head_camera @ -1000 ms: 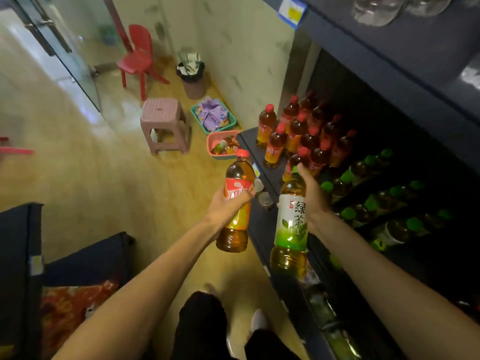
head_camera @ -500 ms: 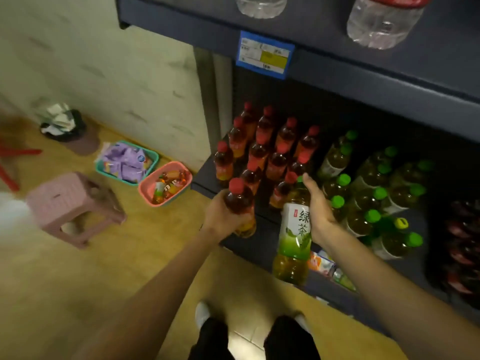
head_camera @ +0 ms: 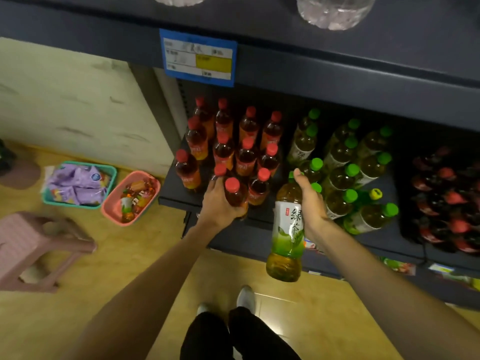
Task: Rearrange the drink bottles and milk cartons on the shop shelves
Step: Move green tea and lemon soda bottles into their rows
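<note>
The left hand (head_camera: 220,203) has its fingers curled round a red-capped tea bottle (head_camera: 235,194) and holds it at the near edge of the low shelf (head_camera: 171,200), right in front of the other red-capped bottles (head_camera: 233,146). The right hand (head_camera: 310,203) grips a green tea bottle (head_camera: 288,229) near its top, fingers wrapped round the neck, and this bottle hangs out in the air over the floor, just in front of the shelf and to the left of the green-capped bottles (head_camera: 348,162). A few things could go wrong here. The red bottles stand very close together, so if the one in the left hand is pushed in too hard, it may bump its neighbours and knock them over like a row of blocks. It is also right at the shelf's edge, so if the hand lets go too soon, I think it could tip off and fall to the floor. The green bottle looks heavy and is held only near the top, so it could slip down out of the fingers. Some green bottles at the near right, such as the tipped green-capped bottle (head_camera: 368,219), already lie on their sides, so pushing one more in could make them roll off. Both hands are busy, so neither one is free to catch a falling bottle.
</note>
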A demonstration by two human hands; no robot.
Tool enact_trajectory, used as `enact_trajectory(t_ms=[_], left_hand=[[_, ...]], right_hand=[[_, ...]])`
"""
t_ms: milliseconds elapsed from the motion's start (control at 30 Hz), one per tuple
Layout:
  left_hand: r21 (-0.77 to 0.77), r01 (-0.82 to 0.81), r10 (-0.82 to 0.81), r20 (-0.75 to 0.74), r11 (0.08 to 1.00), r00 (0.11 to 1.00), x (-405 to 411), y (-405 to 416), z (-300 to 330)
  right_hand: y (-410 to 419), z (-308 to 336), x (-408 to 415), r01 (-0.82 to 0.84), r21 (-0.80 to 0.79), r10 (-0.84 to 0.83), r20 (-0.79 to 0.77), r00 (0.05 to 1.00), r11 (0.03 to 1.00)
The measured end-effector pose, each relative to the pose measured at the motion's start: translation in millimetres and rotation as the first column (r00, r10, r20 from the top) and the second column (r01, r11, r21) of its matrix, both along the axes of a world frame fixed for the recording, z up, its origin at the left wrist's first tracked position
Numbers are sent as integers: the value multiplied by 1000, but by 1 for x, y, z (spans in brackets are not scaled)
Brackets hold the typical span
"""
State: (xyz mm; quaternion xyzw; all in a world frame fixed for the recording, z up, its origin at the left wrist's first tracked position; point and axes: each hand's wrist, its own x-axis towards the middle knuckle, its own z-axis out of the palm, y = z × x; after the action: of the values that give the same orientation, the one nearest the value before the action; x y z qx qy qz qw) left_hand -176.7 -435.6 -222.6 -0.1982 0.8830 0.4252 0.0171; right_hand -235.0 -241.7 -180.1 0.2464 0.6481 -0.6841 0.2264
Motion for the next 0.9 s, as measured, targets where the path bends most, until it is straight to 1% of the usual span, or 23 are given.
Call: enact_trajectory(t_ms=[100, 167, 233, 267, 333, 367, 500, 567, 667, 767, 833, 900], left_hand=[[-48, 22, -23, -35, 999, 999, -10, 0, -7], [-93, 52, -58, -59, 994, 997, -14, 1, -10], [-167, 109, -126, -95, 980, 988, -16, 1, -13], [-243, 135, -164, -104, 961, 981, -19, 0, -13], [-427, 164, -220, -85, 890, 972, -25, -3, -15], [-477, 163, -227, -78, 863, 971, -28, -5, -16], [-555, 144, -218, -69, 819, 973, -34, -9, -18], [-562, 168, -224, -31, 810, 974, -36, -10, -20], [-526, 229, -239, 49, 819, 970, -40, -8, -20], [-411, 234, -211, 101, 881, 972, -45, -5, -21], [-323, 210, -186, 104, 923, 977, -48, -4, -25], [-271, 180, -159, 97, 946, 982, -53, -5, -27]], right_hand=[[-2, -2, -8, -85, -55, 85, -8, 996, 995], [-5, -2, -13, -94, -44, 93, -23, 995, 995], [-5, 1, -15, -76, -37, 75, -23, 997, 996], [-4, 2, -16, -70, -43, 70, -23, 997, 997], [-4, 3, -17, -48, -55, 47, -19, 999, 997], [-3, 2, -18, -36, -63, 34, -23, 999, 997], [-6, 3, -17, -15, -57, 14, -6, 1000, 998], [-7, 0, -14, -11, -41, 12, 13, 1000, 999], [-9, -2, -9, 1, -6, -1, 15, 1000, 1000], [-9, -4, -7, 11, -10, -11, 10, 1000, 1000], [-9, -6, -6, 29, -23, -29, 10, 1000, 999], [-9, -5, -5, 51, -34, -51, 6, 999, 998]])
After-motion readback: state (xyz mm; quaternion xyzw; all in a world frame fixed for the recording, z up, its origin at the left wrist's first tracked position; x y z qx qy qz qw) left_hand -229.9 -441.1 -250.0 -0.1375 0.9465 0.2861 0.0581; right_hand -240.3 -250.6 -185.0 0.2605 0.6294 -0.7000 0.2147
